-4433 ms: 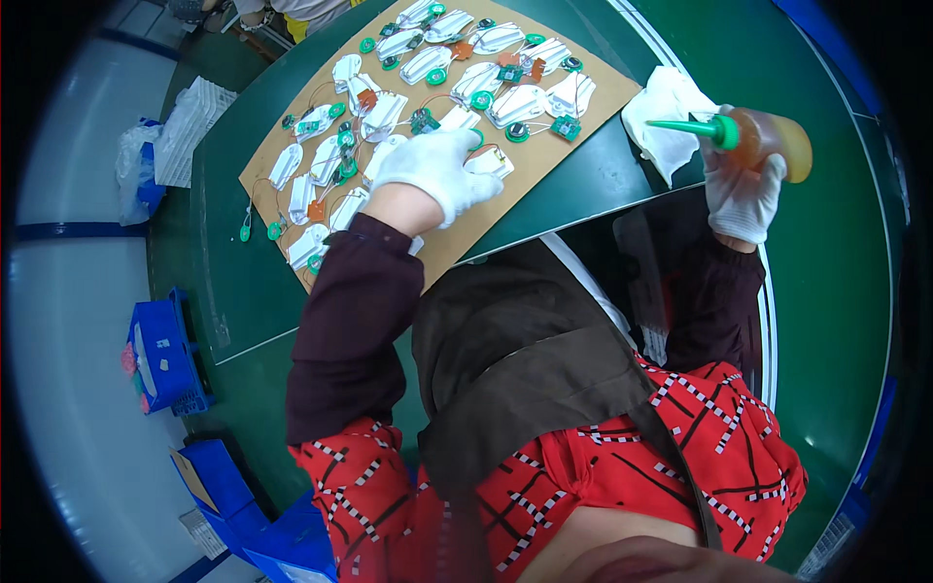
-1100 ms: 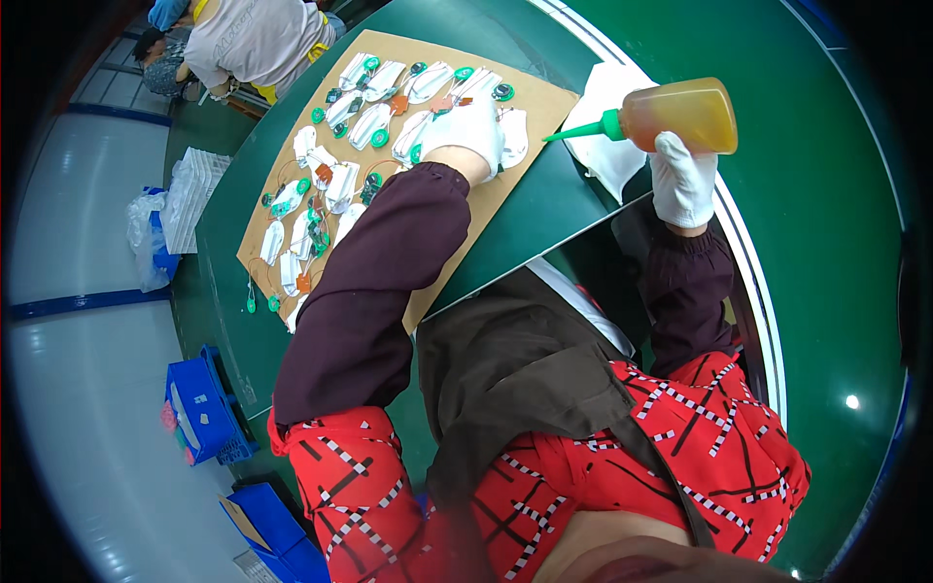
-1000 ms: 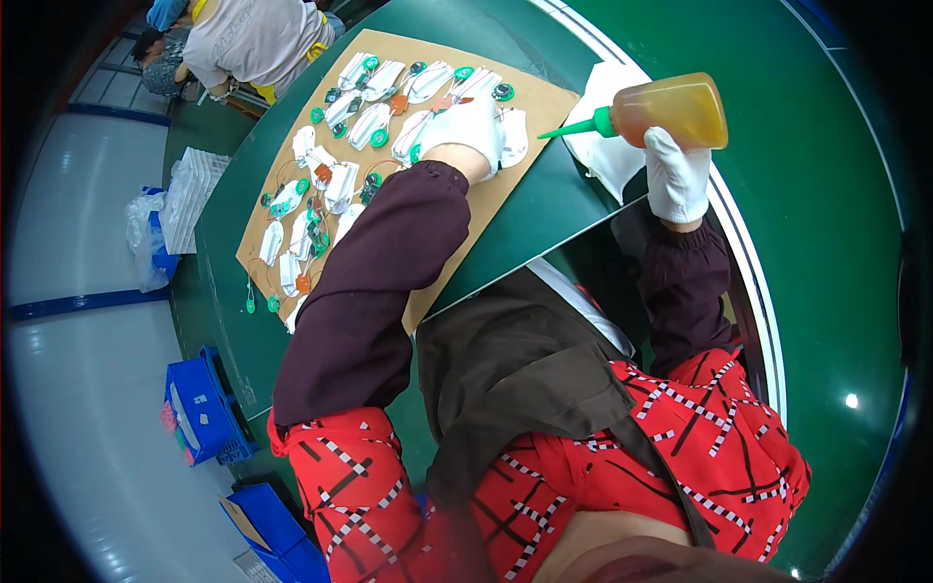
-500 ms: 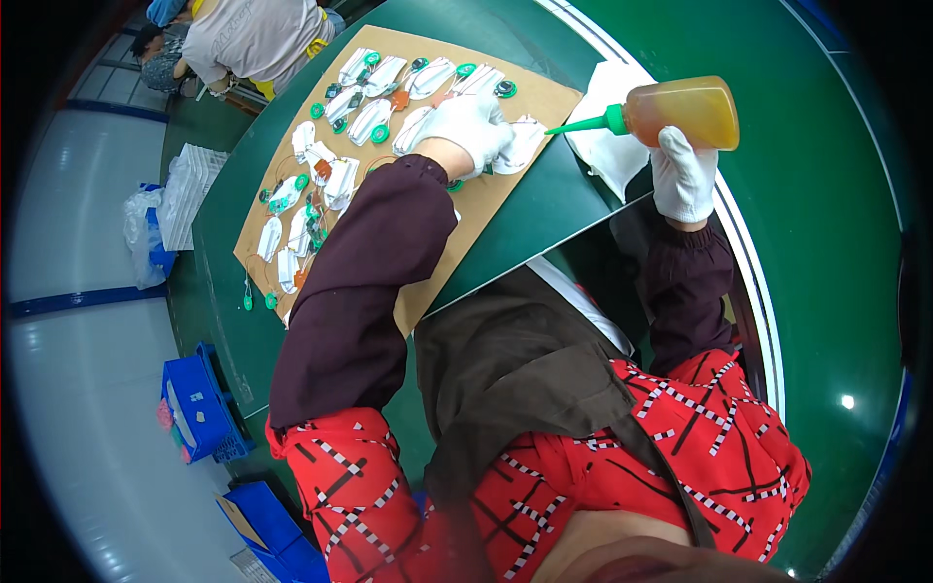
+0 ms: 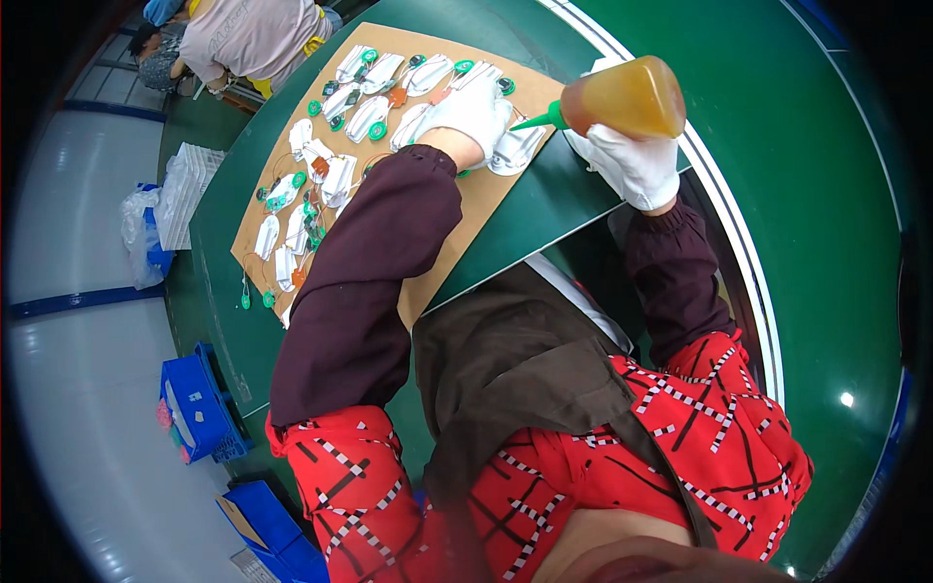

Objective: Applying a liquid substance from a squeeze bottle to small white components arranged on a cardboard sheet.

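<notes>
My right hand (image 5: 632,165), in a white glove, is wrapped around a squeeze bottle (image 5: 627,97) of amber liquid. Its green nozzle points left, the tip close to a white padded piece (image 5: 518,151) at the board's right edge. My left hand (image 5: 471,115), also gloved, is bent over the brown board (image 5: 389,228) just left of that piece. Its fingers look curled, and what they may hold is hidden beneath them. Across the board lie several more white pieces (image 5: 367,119), with green round parts (image 5: 377,131), thin wires and small orange-brown parts (image 5: 321,166).
The board rests on a green table (image 5: 544,209). White cloth or paper (image 5: 593,165) lies partly behind my right hand. Blue bins (image 5: 199,403) stand at the lower left, and stacked white sheets (image 5: 191,189) farther up. Another person (image 5: 248,39) is at the upper left.
My right hand has brought the bottle leftward, so its nozzle now reaches over the white piece at the board's edge. My left hand has shifted slightly up and away from that piece.
</notes>
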The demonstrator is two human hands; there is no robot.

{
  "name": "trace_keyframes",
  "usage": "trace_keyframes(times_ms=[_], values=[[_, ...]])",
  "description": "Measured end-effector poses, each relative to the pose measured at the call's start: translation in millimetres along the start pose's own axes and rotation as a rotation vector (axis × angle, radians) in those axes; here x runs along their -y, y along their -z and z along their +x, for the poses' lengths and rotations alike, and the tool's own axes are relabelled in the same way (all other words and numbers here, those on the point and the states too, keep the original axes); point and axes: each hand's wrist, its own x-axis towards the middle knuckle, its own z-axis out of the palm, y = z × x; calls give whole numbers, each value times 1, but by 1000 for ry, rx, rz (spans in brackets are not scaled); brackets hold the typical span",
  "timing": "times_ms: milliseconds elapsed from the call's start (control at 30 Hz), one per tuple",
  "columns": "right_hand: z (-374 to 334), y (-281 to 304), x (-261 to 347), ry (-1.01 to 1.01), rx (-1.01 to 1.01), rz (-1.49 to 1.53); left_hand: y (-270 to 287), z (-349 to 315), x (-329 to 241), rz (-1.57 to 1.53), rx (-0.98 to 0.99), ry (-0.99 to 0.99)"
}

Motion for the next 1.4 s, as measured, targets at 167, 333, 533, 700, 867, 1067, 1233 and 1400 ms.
trace_keyframes(times_ms=[167,333,533,700,867,1067,1233,1400], values=[[-2,9,-6,21,12,-257,11,-3,-11,47,84,-37],[-2,11,-6,10,-9,-382,1,-1,-12,49,18,2],[1,7,1,33,-66,-160,5,-3,-21,136,71,54],[0,5,7,17,10,-264,4,-2,-20,94,102,53],[1,2,10,41,8,-306,5,-4,-23,72,116,64],[3,3,9,104,52,-381,12,-9,-31,109,142,24],[6,1,7,90,63,-318,4,-4,-24,150,86,69],[12,-2,17,123,161,-646,7,-4,-25,116,112,72]])
